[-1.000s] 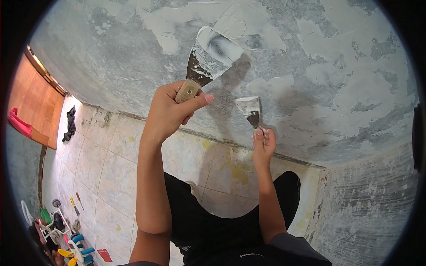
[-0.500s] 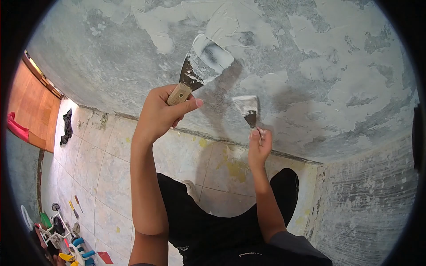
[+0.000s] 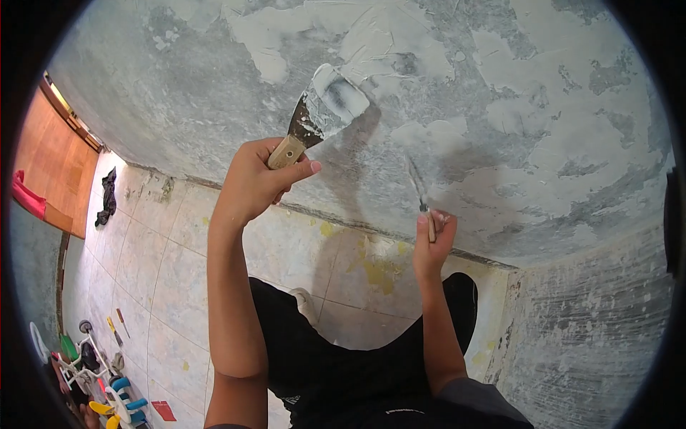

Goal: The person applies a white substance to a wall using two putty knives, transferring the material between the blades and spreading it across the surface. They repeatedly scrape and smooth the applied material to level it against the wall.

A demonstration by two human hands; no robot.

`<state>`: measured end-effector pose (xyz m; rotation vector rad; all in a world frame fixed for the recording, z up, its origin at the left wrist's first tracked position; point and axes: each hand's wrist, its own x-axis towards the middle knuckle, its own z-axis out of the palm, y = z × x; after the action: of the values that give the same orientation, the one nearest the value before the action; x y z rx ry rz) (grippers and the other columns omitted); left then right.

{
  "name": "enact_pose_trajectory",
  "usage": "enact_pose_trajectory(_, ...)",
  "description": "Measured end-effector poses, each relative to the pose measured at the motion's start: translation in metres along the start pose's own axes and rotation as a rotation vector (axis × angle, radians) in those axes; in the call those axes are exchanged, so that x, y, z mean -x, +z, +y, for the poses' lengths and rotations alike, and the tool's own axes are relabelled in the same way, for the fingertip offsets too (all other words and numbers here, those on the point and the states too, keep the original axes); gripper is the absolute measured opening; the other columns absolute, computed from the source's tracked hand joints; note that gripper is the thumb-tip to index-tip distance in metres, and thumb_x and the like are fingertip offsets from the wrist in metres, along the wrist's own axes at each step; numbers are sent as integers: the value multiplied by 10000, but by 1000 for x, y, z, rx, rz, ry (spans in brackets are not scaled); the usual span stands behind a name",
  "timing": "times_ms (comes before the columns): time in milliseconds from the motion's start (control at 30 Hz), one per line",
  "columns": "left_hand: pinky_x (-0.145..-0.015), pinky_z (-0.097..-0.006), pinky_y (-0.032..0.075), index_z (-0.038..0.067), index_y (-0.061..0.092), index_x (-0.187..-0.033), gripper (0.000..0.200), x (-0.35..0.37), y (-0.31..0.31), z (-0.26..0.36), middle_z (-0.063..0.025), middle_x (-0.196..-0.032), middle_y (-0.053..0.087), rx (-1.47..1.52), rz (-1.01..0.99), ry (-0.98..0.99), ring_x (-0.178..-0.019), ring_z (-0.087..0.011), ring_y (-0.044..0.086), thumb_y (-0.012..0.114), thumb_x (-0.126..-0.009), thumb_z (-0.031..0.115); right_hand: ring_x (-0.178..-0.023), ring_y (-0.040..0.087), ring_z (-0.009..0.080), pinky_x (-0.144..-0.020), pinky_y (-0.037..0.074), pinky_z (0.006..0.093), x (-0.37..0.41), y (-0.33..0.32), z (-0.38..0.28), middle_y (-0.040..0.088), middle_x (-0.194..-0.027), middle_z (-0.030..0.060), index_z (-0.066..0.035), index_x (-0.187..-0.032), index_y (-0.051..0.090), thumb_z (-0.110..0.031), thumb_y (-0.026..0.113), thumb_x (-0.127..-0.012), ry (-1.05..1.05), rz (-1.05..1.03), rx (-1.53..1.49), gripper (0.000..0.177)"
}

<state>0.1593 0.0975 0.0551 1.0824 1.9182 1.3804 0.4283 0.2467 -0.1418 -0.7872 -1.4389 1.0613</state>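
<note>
My left hand [image 3: 261, 175] is closed around the wooden handle of a wide putty knife [image 3: 309, 118], whose blade points up and right and carries a thick smear of white paste [image 3: 341, 94]. To the right, my right hand [image 3: 434, 239] grips a smaller putty knife [image 3: 418, 184] by its handle. That blade is seen nearly edge-on, with white paste on it, close to the grey wall [image 3: 214, 100]. White patches [image 3: 386, 43] cover parts of the wall above both knives. Whether the small blade touches the wall cannot be told.
Pale floor tiles [image 3: 179, 250] with yellow stains run along the wall's base. A black cloth [image 3: 107, 196], two tools [image 3: 116, 330] and a pile of coloured objects [image 3: 118, 400] lie at left. A rough side wall [image 3: 593, 322] stands at right.
My right hand has moved slightly right and down and has turned the small knife, so its blade shows edge-on instead of broad. The wide knife has shifted slightly down and left.
</note>
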Motion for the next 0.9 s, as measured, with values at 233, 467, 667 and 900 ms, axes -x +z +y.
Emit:
enact_pose_trajectory(233, -433, -232, 338, 53, 679, -803, 282, 3, 4, 9, 42, -561, 521, 70, 5, 9, -471, -42, 464, 856, -852, 266, -902, 612, 254, -793, 512, 338, -32, 50, 10, 599, -1058, 133, -22, -1067, 582, -37, 841, -852, -579, 72, 348, 337)
enact_pose_trajectory(467, -428, -222, 340, 62, 666, -810, 290, -1, 7, 7, 52, -579, 516, 48, -21, -3, -473, -38, 445, 861, -852, 272, -787, 599, 228, -543, 486, 309, -44, 66, 22, 577, -1054, 138, -36, -1015, 611, -34, 858, -837, -608, 130, 422, 304)
enact_pose_trajectory(667, -430, -225, 330, 61, 665, -812, 278, -4, 5, 3, 55, -577, 510, 46, -28, 14, -473, -41, 440, 855, -859, 259, -881, 596, 298, -751, 507, 371, -34, 33, 33, 576, -1051, 151, -9, -993, 571, -22, 857, -835, -519, 143, 448, 327)
enact_pose_trajectory(900, -434, -231, 330, 62, 673, -801, 274, -2, 6, 5, 49, -572, 517, 59, -25, 11, -474, -43, 450, 859, -851, 257, -783, 610, 240, -592, 505, 303, -29, 47, 7, 582, -1052, 145, -31, -1016, 640, -54, 856, -846, -715, 53, 425, 275)
